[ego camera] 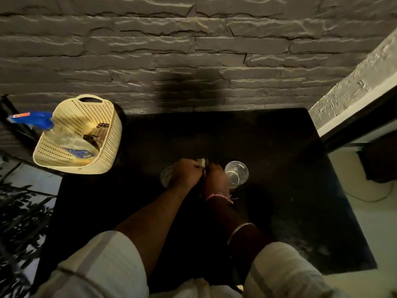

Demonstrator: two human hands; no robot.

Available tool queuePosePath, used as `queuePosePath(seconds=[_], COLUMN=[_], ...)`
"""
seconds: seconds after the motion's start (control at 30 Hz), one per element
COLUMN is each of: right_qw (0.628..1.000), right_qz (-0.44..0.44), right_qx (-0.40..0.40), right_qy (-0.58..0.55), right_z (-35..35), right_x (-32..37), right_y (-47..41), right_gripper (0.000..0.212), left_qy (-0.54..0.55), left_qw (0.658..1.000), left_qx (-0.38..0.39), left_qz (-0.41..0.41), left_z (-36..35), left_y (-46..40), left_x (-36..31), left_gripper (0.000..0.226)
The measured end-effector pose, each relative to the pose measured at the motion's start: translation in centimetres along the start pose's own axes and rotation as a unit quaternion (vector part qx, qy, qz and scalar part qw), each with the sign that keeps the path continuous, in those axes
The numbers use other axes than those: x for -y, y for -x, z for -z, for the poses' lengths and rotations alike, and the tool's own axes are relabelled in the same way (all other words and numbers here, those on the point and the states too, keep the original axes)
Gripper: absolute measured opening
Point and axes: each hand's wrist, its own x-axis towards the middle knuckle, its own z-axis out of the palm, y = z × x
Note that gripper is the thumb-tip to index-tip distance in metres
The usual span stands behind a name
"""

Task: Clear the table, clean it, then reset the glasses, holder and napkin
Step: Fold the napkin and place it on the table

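On the black table (pixel 268 147) my left hand (pixel 185 174) and my right hand (pixel 215 179) are pressed together at the middle. Their fingers are closed on a small pale piece (pixel 203 162) that looks like the napkin. The dim light and my fingers hide whether the holder is under it. A clear glass (pixel 236 174) stands upright just right of my right hand. A second clear glass (pixel 166 177) stands to the left, half hidden behind my left hand.
A cream perforated basket (pixel 92 125) sits at the table's far left corner, with a blue-topped spray bottle (pixel 40 121) and a brown cloth (pixel 97 134) in it. A grey stone wall (pixel 193 50) backs the table. A dark ledge (pixel 354 125) borders the right side.
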Motion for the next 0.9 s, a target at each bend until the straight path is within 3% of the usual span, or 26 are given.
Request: queuePosePath(seconds=[0.1, 0.57, 0.9], right_qw=[1.000, 1.000, 0.997], right_qz=[-0.006, 0.007, 0.035], right_qx=[0.013, 0.004, 0.027], right_qy=[0.005, -0.028, -0.067], right_z=[-0.2, 1.7, 5.2], right_x=[0.1, -0.3, -2.5], right_y=[-0.1, 1.2, 3.1], right_gripper=[0.022, 0.025, 0.017], left_qy=[-0.043, -0.119, -0.072], left_qw=[0.999, 0.989, 0.993], left_qx=[-0.030, -0.058, -0.077], left_qz=[0.002, -0.059, -0.061], left_z=[0.5, 1.4, 0.3], left_y=[0.0, 3.1, 7.8], left_x=[0.0, -0.1, 0.6], left_gripper=[0.016, 0.025, 0.020])
